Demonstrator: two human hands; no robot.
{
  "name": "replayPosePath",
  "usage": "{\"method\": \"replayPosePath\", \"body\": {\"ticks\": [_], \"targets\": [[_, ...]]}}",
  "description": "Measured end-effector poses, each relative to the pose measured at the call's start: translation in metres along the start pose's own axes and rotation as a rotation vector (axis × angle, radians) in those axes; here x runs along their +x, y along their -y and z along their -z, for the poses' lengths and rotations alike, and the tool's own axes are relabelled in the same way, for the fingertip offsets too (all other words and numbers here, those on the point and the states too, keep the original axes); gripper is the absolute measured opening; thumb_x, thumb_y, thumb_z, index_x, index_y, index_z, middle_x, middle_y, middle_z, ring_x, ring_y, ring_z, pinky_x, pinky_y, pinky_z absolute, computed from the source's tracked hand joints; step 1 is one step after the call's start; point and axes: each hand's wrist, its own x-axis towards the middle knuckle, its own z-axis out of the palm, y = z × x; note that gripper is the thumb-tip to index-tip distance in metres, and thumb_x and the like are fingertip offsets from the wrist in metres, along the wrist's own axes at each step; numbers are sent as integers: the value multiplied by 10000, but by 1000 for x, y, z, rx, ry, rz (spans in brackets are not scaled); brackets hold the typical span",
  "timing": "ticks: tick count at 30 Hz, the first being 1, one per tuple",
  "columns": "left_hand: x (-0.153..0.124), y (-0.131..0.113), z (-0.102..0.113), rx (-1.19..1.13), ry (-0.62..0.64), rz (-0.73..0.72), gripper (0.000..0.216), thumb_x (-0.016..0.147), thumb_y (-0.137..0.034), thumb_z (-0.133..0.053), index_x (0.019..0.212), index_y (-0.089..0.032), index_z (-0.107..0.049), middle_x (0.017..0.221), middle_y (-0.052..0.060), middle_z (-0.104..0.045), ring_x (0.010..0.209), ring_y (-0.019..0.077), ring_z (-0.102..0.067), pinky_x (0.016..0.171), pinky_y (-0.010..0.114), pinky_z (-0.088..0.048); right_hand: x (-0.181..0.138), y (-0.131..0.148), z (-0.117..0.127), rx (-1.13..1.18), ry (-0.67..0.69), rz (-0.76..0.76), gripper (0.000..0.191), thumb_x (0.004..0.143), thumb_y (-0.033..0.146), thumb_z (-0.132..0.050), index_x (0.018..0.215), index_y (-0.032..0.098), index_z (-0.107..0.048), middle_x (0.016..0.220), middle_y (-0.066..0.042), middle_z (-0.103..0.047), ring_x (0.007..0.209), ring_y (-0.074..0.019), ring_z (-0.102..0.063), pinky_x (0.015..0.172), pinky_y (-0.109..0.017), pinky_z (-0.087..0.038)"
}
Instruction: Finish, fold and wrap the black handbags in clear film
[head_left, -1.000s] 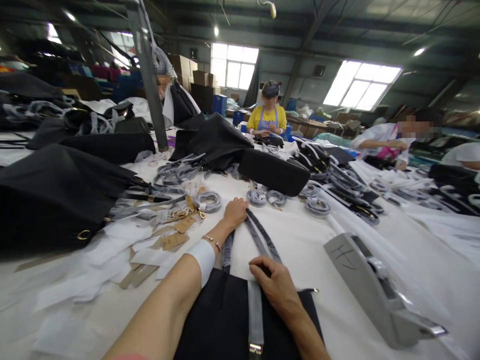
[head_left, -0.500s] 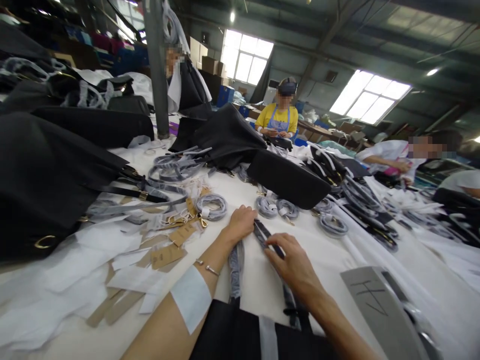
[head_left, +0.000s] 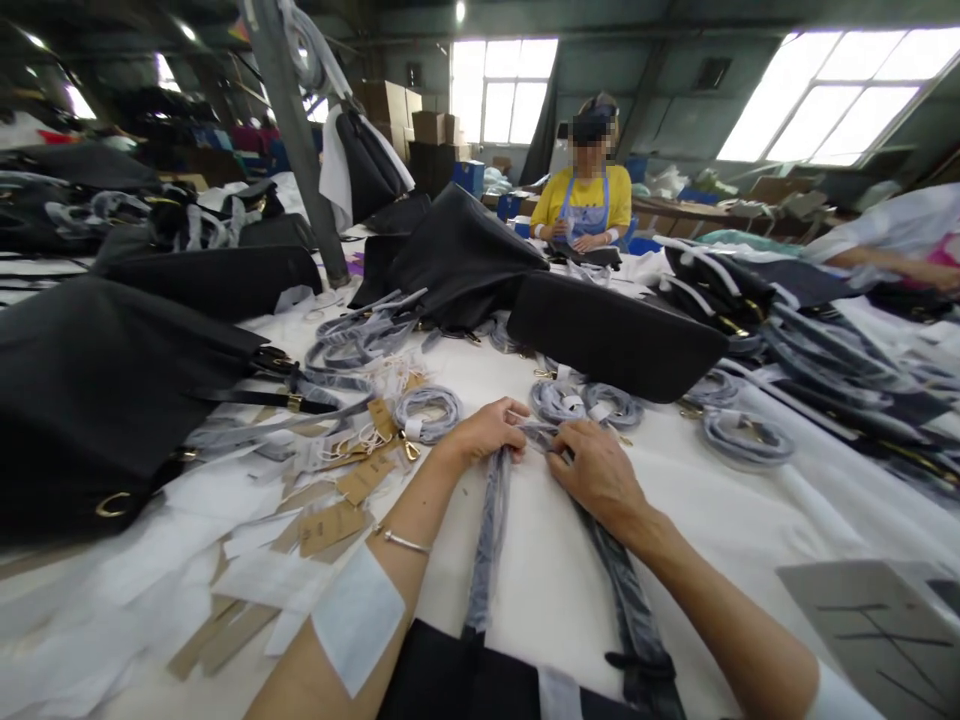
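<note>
A black bag [head_left: 442, 675] lies at the bottom edge, and its plastic-wrapped strap [head_left: 489, 545] loops up from it. My left hand [head_left: 489, 430] is closed around the strap near the top of the loop. Just to its right, my right hand [head_left: 600, 475] grips the same strap with fingers curled. Between the two hands a short stretch of strap and loose clear film shows. Beyond my hands lie coiled wrapped straps [head_left: 556, 400], and another coil [head_left: 429, 413] with a gold clasp sits to the left.
Brown tags [head_left: 330, 528] and white sheets spread at left, beside a large black bag [head_left: 97, 390]. More black bags [head_left: 615, 335] stand ahead. A grey marked board [head_left: 870, 610] lies at right. A metal post [head_left: 300, 130] rises at left. A person [head_left: 581, 200] in yellow works opposite.
My right hand has moved up the strap toward my left hand, its fingers now curled closer in. The strap's loop has shifted, and the view has turned and tilted slightly.
</note>
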Motion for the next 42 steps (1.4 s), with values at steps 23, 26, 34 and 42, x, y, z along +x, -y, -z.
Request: {"method": "replayPosePath", "body": {"ticks": [23, 26, 34, 42], "targets": [[-24, -5, -20, 1208, -39, -189, 267, 935, -232, -370, 1092, -113, -550, 1018, 188, -687, 960, 304, -669, 757, 377, -521, 9, -17, -22, -257, 196, -20, 211, 975, 380, -401, 893, 221, -512, 787, -71, -673, 732, -242, -666, 494, -283, -285], [-37, -11, -15, 1194, 67, -85, 276, 938, -304, -405, 1026, -121, -592, 1023, 201, -687, 979, 319, -667, 759, 390, -526, 7, -19, -17, -302, 249, -46, 179, 972, 358, -414, 914, 218, -508, 763, -73, -684, 685, -243, -675, 476, -285, -233], [-83, -7, -10, 1234, -60, -118, 344, 962, -390, -390, 1069, -130, -587, 939, 146, -700, 897, 287, -681, 722, 363, -518, 8, -15, -16, -279, 250, -74, 182, 971, 345, -393, 883, 220, -491, 785, -76, -701, 686, -246, -690, 479, -286, -282], [-130, -12, 70, 1139, -475, -294, 251, 957, -268, -416, 937, -199, -657, 960, 39, -661, 903, 180, -613, 836, 298, -457, 8, -11, -12, -245, 291, -46, 236, 976, 382, -343, 933, 211, -499, 829, -93, -700, 750, -276, -697, 510, -300, -331]]}}
